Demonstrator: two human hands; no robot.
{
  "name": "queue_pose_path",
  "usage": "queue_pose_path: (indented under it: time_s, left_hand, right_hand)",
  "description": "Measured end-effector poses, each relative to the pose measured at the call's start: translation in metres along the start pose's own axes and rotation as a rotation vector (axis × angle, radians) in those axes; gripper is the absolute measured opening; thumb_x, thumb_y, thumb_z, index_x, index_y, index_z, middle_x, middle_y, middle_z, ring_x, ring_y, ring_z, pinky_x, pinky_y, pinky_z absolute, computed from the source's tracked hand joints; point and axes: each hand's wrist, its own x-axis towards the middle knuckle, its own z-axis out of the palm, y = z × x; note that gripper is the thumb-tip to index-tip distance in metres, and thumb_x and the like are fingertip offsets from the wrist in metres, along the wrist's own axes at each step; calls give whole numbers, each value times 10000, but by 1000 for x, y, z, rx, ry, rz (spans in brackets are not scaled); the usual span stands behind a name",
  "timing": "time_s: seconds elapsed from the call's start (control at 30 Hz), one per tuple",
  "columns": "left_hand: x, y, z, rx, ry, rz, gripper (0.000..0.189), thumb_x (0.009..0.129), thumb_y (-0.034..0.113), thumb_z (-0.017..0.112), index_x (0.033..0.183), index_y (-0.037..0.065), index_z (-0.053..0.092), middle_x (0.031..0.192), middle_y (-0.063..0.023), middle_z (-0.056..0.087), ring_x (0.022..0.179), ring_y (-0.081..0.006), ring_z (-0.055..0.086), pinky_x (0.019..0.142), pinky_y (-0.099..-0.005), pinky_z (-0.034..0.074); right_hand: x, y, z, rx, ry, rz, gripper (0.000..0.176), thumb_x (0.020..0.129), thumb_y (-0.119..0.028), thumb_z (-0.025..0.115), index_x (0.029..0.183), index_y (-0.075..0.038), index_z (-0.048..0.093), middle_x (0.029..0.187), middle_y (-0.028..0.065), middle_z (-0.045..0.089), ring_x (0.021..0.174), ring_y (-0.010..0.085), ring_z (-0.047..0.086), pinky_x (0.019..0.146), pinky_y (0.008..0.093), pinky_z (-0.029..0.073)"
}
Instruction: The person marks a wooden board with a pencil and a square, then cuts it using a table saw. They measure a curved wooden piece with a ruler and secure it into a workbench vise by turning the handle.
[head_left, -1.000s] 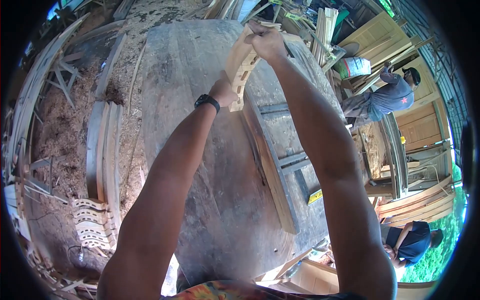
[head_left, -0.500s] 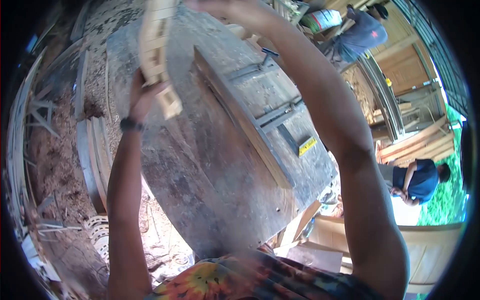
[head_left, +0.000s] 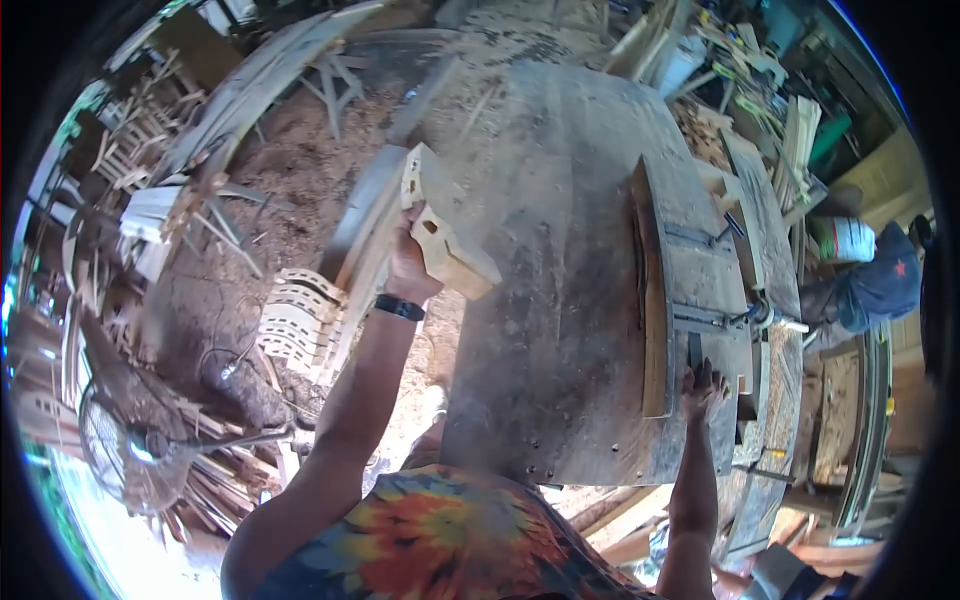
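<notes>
My left hand [head_left: 408,262] grips a pale notched wooden piece [head_left: 447,235] and holds it out past the left edge of the dark worn workbench [head_left: 560,290]. A black watch is on that wrist. My right hand [head_left: 703,388] rests flat, fingers spread, on the right side of the bench, beside a long wooden fence rail [head_left: 652,300]. Below the held piece, on the ground, lies a stack of similar carved pale pieces [head_left: 295,320].
Sawdust and scrap timber cover the ground to the left. A fan [head_left: 135,440] stands at lower left. Curved boards [head_left: 255,90] lean at upper left. Another person in a dark shirt [head_left: 880,285] stands at the right. Offcuts pile at the bench's far end.
My left hand swung the wooden piece from over the bench out to its left side. My right hand let go of it and dropped onto the bench. The view turned left.
</notes>
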Motion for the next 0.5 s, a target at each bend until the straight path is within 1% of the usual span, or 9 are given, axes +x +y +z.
queue_pose_path:
  time_s: [0.07,0.1,0.13,0.2,0.33,0.4,0.43,0.47,0.5]
  left_hand:
    - [-26,-2,8,-44,25,11,403,989,367,543,1291,109,612,1184,-66,701,1085,-274,667,982,-445,532]
    - [-36,-4,12,-70,62,34,448,932,355,608,1309,111,611,1197,-91,705,1071,-304,672,967,-478,542]
    - [-48,-3,15,-68,63,48,448,932,355,608,1309,111,611,1197,-91,705,1071,-304,672,967,-478,542]
    - [-68,0,18,-55,104,-11,466,937,406,573,1302,120,624,1193,-82,708,1097,-307,663,986,-494,527]
    - [-104,5,33,-60,109,2,495,943,468,522,1290,135,638,1227,-77,696,1132,-321,644,1009,-507,510]
    - [-131,8,54,-72,205,-11,530,936,510,496,1298,150,641,1271,-81,680,1170,-321,621,1030,-512,494]
    - [-138,10,54,-117,175,-29,581,926,545,519,1330,141,623,1279,-97,657,1142,-346,610,967,-533,531]
    - [-138,15,43,-106,166,-29,581,926,545,519,1330,141,623,1279,-97,657,1142,-346,610,967,-533,531]
    - [-133,19,22,-153,157,-40,612,928,572,516,1344,133,612,1269,-119,631,1117,-364,603,924,-525,561]
  right_hand:
    - [6,0,-5,-44,2,13,544,916,-494,621,1334,-147,650,1062,182,657,1068,392,585,945,582,410]
    - [7,0,-8,-52,-54,-12,566,924,-510,604,1354,-144,643,1074,187,660,1075,393,585,952,574,407]
    - [4,-1,-11,-62,-117,-38,588,932,-526,587,1374,-140,635,1087,193,662,1083,395,585,959,566,403]
    - [-3,-6,-22,-53,-129,-69,592,935,-525,588,1378,-137,641,1096,194,664,1078,392,587,964,560,403]
    - [-27,-11,-31,-31,-75,-125,592,938,-508,591,1367,-105,654,1073,198,670,1063,384,593,972,546,398]
    - [-44,-5,-29,-2,-60,-148,595,937,-506,589,1362,-94,646,1073,204,676,1067,393,594,972,549,396]
    - [-57,-1,-28,26,-49,-159,598,937,-503,587,1358,-82,639,1073,210,682,1070,401,595,971,551,394]
    - [-70,-1,-34,34,-41,-151,598,937,-503,587,1358,-82,639,1073,210,682,1070,401,595,971,551,394]
    - [-88,-3,-52,41,-56,-136,598,927,-491,605,1350,-70,641,1063,212,685,1061,403,598,965,549,400]
